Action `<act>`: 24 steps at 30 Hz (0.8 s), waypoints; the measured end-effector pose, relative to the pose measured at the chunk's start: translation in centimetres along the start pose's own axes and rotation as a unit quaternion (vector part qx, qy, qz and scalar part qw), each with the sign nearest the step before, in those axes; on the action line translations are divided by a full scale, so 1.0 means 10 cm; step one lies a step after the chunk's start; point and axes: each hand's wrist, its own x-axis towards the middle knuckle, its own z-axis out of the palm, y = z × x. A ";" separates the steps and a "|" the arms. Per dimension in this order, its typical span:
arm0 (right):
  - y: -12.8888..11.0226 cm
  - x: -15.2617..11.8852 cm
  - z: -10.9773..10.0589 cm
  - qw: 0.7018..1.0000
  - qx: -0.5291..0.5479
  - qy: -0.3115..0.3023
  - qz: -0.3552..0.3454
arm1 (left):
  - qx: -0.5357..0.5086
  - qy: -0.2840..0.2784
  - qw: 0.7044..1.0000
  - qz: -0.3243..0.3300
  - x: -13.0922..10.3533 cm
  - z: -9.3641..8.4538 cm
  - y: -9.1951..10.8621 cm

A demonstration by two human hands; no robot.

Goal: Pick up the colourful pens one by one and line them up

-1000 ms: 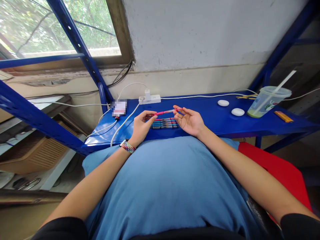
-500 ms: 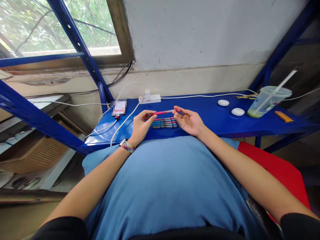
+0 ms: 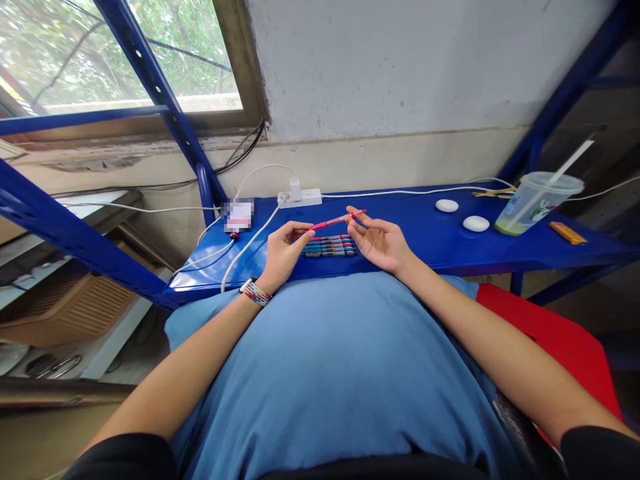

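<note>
A slim pen with a red grip and clear barrel (image 3: 333, 223) is pinched between the thumb and fingers of my left hand (image 3: 285, 252). It slants upward to the right above the tabletop. Fingers of my right hand (image 3: 377, 241) are apart around the pen's far end; the index finger seems to touch it from behind, while the thumb is off it. Below both hands, several pens (image 3: 327, 247) lie side by side in a row on the blue table (image 3: 405, 227), with red and blue parts. My left hand partly covers their left ends.
A white power strip (image 3: 307, 197) with cables stands at the back. Two white oval objects (image 3: 476, 223), a plastic cup with a straw (image 3: 533, 205) and an orange packet (image 3: 567, 233) are to the right. Blue metal posts (image 3: 150, 77) frame the table.
The pen's right end has tipped upward. My right fingers have loosened from a pinch on that end and spread apart. My left hand keeps its hold, almost unmoved.
</note>
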 end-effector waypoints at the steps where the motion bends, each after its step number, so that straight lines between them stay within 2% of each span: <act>1: 0.00 0.00 0.00 1.000 0.001 0.003 0.000 | -0.002 0.000 1.000 0.001 0.00 0.00 0.00; 7: 0.04 0.05 -0.04 0.999 0.000 0.042 -0.009 | -0.001 -0.004 1.000 0.008 0.00 -0.01 -0.04; 12: 0.04 0.05 -0.01 0.999 0.011 0.030 -0.005 | -0.006 -0.007 1.000 0.002 0.00 -0.01 -0.04; 17: 0.04 0.05 -0.01 0.999 0.011 0.052 -0.009 | 0.003 -0.004 1.000 0.003 0.00 -0.01 -0.05; 24: 0.03 0.06 -0.04 0.999 0.017 0.032 -0.008 | 0.007 -0.011 1.000 0.001 -0.01 -0.01 -0.04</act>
